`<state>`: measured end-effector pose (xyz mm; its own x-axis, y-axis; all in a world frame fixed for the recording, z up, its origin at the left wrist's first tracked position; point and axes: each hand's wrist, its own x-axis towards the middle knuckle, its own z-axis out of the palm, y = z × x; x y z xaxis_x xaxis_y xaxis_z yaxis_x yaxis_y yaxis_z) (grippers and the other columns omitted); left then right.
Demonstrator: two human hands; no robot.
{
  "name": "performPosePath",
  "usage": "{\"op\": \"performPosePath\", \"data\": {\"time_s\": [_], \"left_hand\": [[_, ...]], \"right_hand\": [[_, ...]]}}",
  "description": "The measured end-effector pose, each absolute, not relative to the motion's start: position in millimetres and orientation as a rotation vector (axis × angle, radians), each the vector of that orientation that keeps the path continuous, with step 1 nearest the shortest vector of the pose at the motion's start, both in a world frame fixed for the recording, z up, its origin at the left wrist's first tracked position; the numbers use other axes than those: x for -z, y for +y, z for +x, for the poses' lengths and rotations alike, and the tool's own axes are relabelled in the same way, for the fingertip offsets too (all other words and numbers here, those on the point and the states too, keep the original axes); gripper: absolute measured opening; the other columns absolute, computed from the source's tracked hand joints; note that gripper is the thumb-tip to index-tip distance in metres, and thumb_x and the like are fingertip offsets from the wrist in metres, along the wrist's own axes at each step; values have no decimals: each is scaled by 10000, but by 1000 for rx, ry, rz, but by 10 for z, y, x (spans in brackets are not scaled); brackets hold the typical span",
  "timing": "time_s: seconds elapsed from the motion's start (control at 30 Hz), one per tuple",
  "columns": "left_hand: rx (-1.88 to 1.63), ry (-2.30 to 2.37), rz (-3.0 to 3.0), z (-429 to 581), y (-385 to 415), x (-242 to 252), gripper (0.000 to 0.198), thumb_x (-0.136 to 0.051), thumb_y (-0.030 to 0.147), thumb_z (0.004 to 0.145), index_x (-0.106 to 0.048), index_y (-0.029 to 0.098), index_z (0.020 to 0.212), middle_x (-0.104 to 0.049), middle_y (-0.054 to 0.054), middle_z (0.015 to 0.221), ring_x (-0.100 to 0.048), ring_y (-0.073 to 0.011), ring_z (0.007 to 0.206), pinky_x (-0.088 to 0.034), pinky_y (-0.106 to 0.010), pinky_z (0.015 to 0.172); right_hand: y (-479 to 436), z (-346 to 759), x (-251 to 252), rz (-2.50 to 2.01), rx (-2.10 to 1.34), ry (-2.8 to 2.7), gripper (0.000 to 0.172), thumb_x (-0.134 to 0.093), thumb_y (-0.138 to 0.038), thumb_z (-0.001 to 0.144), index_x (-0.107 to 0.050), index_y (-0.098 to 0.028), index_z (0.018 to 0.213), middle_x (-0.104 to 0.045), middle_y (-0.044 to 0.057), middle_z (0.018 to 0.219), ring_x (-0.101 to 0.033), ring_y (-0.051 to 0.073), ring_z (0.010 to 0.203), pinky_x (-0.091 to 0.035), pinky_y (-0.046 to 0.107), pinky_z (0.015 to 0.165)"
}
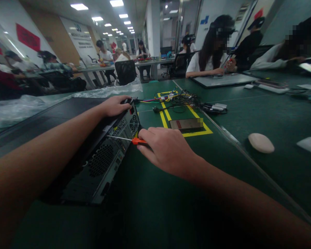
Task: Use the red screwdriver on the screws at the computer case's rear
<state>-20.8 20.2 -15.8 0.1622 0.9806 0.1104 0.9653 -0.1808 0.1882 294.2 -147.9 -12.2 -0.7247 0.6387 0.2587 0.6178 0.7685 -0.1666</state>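
Note:
A black desktop computer case (124, 129) lies on its side on the green table, its rear panel with fan grille and ports facing right. My left hand (117, 105) is closed over the far end of its top edge, fingers bent round the corner. My right hand (168, 152) grips a screwdriver (140, 141) by its orange and black handle. The thin metal shaft points left, and its tip meets the rear panel's upper edge, about midway along. Whether the tip sits in a screw is too small to tell.
Beyond the case lie bundled cables (184, 100) and a dark flat box (185, 124) within yellow tape (207, 131). Clear plastic wrap (103, 92) spreads behind the case. A pale computer mouse (261, 143) sits at right. Across the table, a person (209, 55) works over a flat panel (223, 80).

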Motion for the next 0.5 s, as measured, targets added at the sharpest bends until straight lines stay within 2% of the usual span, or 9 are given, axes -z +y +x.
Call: {"op": "performPosePath", "data": {"time_s": [0.17,0.27,0.5], "left_hand": [[-330,1953,2333,-218,204,156,880,-566,659,945,-690,281,1730,-720,-94,1733,-682,-439,1539,-486,-536,1342],[-326,1953,2343,-225,205,154,886,-566,656,944,-688,266,1730,-716,-106,1736,-668,-448,1555,-480,-544,1348],[-332,1957,2338,-223,215,154,860,-584,644,940,-700,303,1721,-741,-78,1706,-668,-446,1552,-476,-538,1345]], "right_hand": [[-1484,2935,113,-973,-117,-2660,210,-637,-362,1212,-769,-198,1212,-840,97,1115,-699,223,952,-233,360,694],[-1484,2932,114,-978,-125,-2654,226,-627,-364,1218,-780,-196,1221,-842,96,1106,-693,223,941,-239,362,695],[-1480,2913,122,-1006,-176,-2648,347,-568,-429,1260,-804,-177,1226,-848,114,1126,-714,233,970,-270,370,727]]}}
